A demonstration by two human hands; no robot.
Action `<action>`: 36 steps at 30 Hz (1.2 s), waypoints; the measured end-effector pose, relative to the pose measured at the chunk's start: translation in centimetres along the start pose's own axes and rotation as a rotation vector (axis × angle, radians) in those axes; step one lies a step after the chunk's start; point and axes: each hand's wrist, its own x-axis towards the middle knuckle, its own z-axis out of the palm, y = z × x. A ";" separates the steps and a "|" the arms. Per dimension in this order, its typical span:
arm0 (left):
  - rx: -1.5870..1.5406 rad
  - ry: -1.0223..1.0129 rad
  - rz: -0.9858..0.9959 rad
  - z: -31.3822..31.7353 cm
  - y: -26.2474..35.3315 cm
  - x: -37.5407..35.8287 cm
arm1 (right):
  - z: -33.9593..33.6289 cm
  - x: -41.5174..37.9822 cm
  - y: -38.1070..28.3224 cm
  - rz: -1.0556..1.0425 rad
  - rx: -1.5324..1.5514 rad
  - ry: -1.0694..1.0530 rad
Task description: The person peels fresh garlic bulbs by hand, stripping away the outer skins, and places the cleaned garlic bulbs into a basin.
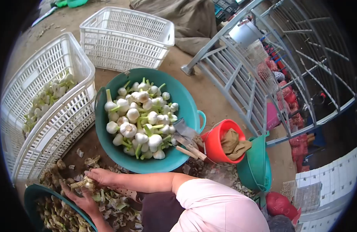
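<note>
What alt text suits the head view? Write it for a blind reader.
The person's left hand and right hand meet on a husk-covered garlic bulb above a pile of dry peelings. Ahead sits a round teal plastic basin heaped with peeled white garlic bulbs, beside white plastic lattice crates.

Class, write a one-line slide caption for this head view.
Both hands gather garlic trimmings beside a teal basin of peeled garlic bulbs.

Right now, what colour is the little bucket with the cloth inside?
The small plastic bucket is red, seen in the head view.
</note>
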 end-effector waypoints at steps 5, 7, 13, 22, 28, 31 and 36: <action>0.408 -0.454 0.389 -3.5 -0.1 2.0 | -0.2 0.6 1.6 -0.085 -0.300 -0.002; 0.368 -0.472 0.421 -3.5 -0.5 2.1 | 0.2 -0.4 0.2 0.004 -0.394 -0.022; 0.181 -0.637 -0.280 -3.7 -2.7 2.3 | 0.8 -1.3 -0.3 -0.770 -1.067 -0.199; -1.324 -0.248 -1.110 -1.5 -4.0 -1.4 | 2.4 -0.7 -0.7 -0.807 -1.135 0.009; -1.458 0.036 -1.160 0.9 -0.4 -3.3 | 0.8 -0.6 -2.3 -0.740 -1.146 -0.233; -1.513 0.253 -1.178 0.8 0.0 -2.4 | 1.3 -1.0 -2.6 -0.728 -1.083 -0.290; -1.505 0.097 -1.099 1.0 0.8 -2.2 | 0.8 -0.5 -2.8 -0.743 -1.125 -0.130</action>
